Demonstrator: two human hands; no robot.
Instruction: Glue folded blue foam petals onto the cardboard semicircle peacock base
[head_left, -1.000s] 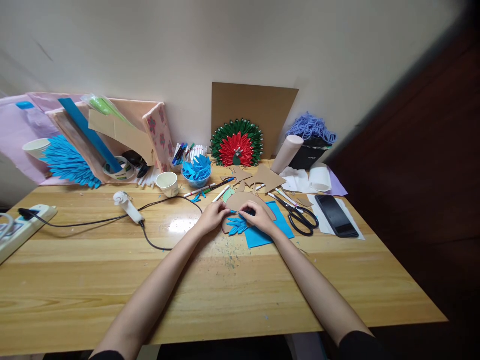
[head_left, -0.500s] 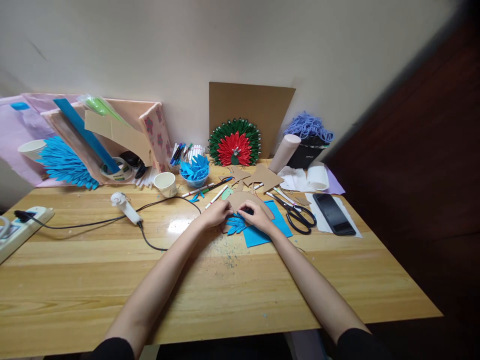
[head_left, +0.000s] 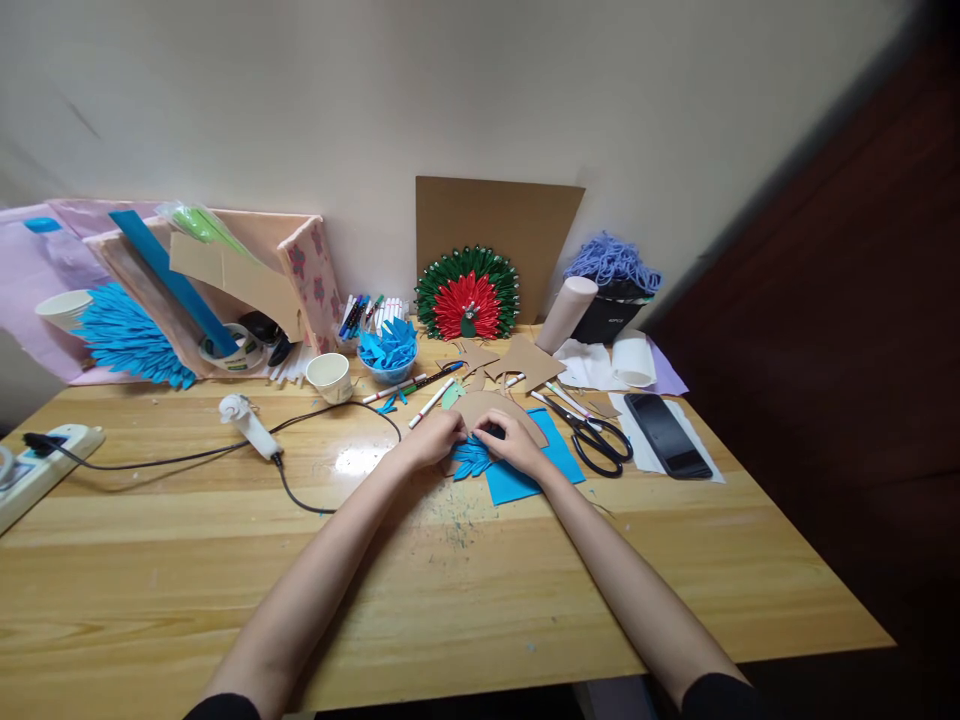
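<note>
Hands unmoved, blue petals (head_left: 471, 458) under fingertips (head_left: 491, 437)

- Even, soft indoor light; wall pale, no hard shadows.
- Glare patch on table (head_left: 358, 458) nr cable.
- Right side falls dark.
- Wide-angle bend at edges; far clutter slightly soft.

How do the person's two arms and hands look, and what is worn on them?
Both forearms are bare from the wrist almost to the elbow. The left hand and right hand wear no gloves, and no rings, watch or bracelet can be seen. Near the bottom edge, a dark, apparently black sleeve begins on each arm. No markings are visible.
</note>
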